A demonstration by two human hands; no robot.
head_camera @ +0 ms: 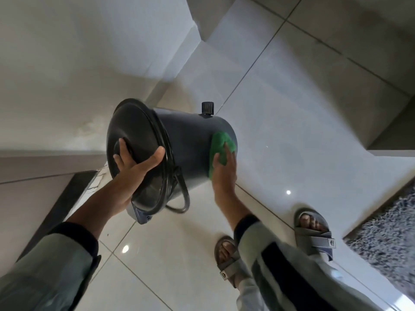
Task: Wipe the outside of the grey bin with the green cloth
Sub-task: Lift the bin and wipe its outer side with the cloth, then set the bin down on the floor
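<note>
Over glossy floor tiles [280, 122], the left hand [132, 167] grips the tilted grey bin's [188, 140] lid — right hand [224, 173] presses the green cloth [221, 142] against its side.

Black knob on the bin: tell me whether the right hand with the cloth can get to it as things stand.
Probably yes. The black knob sticks out uncovered on the grey bin, and nothing lies between it and the right hand pressing the green cloth.

Tilted grey bin [186, 140] above tiled floor [292, 108], left hand [132, 167] on its lid [134, 135], right hand [224, 173] pressing green cloth [221, 142] against its side.
</note>
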